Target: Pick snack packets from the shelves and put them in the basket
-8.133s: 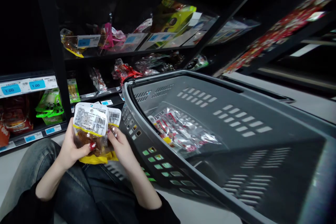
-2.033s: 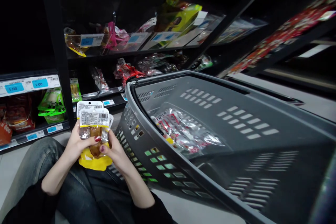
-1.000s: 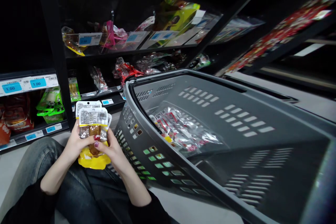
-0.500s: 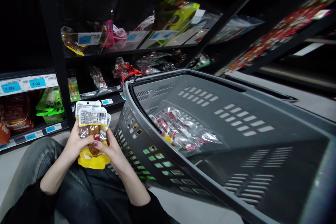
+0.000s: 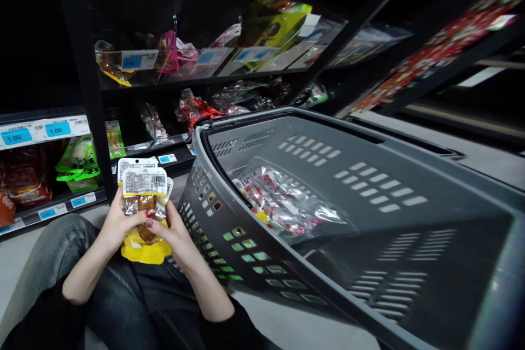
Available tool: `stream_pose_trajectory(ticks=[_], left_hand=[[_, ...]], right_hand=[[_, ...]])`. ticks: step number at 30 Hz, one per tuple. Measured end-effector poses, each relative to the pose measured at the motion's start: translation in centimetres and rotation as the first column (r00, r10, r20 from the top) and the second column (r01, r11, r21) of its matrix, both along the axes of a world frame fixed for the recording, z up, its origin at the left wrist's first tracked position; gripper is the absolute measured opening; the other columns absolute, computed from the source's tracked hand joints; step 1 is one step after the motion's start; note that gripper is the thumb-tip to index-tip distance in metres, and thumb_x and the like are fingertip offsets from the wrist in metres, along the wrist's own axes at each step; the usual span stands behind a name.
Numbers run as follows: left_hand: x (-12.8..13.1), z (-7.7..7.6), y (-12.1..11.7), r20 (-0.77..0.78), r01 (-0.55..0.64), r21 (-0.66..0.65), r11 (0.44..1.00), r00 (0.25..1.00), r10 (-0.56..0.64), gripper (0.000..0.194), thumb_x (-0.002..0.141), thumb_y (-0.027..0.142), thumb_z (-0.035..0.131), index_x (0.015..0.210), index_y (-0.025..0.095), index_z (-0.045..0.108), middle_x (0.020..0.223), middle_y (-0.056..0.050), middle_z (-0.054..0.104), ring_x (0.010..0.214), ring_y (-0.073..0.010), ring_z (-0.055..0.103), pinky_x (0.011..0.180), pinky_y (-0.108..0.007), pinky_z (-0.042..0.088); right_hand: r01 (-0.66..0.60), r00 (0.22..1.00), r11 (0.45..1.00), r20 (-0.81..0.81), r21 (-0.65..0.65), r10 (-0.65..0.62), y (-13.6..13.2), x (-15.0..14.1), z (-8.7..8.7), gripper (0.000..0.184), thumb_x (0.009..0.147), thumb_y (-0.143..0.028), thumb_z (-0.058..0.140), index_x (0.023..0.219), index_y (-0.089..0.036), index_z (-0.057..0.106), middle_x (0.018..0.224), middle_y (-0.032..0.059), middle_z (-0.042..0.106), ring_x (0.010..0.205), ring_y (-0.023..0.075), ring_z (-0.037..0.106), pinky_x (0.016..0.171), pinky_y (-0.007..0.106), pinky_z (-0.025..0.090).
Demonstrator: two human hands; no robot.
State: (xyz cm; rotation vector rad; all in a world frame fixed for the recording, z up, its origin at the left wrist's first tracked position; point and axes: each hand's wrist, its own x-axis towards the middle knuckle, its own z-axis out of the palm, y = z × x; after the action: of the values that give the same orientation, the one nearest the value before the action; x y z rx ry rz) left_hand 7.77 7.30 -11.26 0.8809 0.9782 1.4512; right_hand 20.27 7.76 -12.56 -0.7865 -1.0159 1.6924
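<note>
A small stack of snack packets [image 5: 144, 183] is held upright between both hands, above my lap. Each has a white printed label with a barcode at the top; the front one has a clear middle with brown food and a yellow bottom. My left hand [image 5: 118, 224] is closed on the left side of the stack, its thumb across the front. From the right side my right hand [image 5: 174, 229] grips the same packets, thumb also on the front. The other fingers are hidden behind. To the right stands a grey shopping basket [image 5: 262, 224] with clear, red-printed packets [image 5: 283, 197] inside.
Dark shelves ahead carry bagged snacks, among them a red packet [image 5: 194, 109] and green panda packets [image 5: 77, 161]. Price labels [image 5: 57, 129] line the shelf edges. The basket's near rim [image 5: 287, 249] rises close beside my right forearm.
</note>
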Motion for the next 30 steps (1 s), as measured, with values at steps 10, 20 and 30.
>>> stream_pose_trajectory(ticks=[10, 20, 30], left_hand=[[-0.07, -0.14, 0.09, 0.009, 0.004, 0.007, 1.0, 1.0, -0.004, 0.072, 0.057, 0.016, 0.078, 0.122, 0.021, 0.047, 0.097, -0.001, 0.068, 0.086, -0.0171, 0.063, 0.08, -0.027, 0.047], [-0.04, -0.16, 0.07, -0.009, -0.003, 0.009, 1.0, 1.0, 0.003, 0.071, 0.058, 0.017, 0.077, 0.122, 0.021, 0.047, 0.098, -0.002, 0.068, 0.087, -0.0171, 0.063, 0.08, -0.026, 0.047], [-0.09, -1.0, 0.41, -0.02, -0.032, 0.03, 0.999, 0.999, 0.033, 0.05, 0.073, 0.034, 0.065, 0.119, 0.021, 0.051, 0.114, -0.005, 0.063, 0.106, -0.0213, 0.057, 0.093, -0.03, 0.041]], right_hand=[[0.015, 1.0, 1.0, 0.001, 0.011, -0.015, 0.03, -0.06, -0.03, 0.051, 0.061, -0.025, 0.075, 0.107, -0.024, 0.054, 0.107, 0.0019, 0.065, 0.102, 0.0214, 0.06, 0.092, 0.035, 0.044], [0.031, 1.0, 1.0, 0.005, 0.003, -0.031, -0.01, -0.18, -0.16, 0.051, 0.061, -0.027, 0.075, 0.107, -0.024, 0.055, 0.106, 0.0018, 0.066, 0.101, 0.0212, 0.06, 0.091, 0.035, 0.044], [0.037, 0.999, 0.999, 0.037, -0.004, -0.037, -0.05, -0.2, -0.26, 0.044, 0.064, -0.027, 0.071, 0.105, -0.025, 0.056, 0.111, 0.0005, 0.065, 0.106, 0.0221, 0.057, 0.095, 0.036, 0.041]])
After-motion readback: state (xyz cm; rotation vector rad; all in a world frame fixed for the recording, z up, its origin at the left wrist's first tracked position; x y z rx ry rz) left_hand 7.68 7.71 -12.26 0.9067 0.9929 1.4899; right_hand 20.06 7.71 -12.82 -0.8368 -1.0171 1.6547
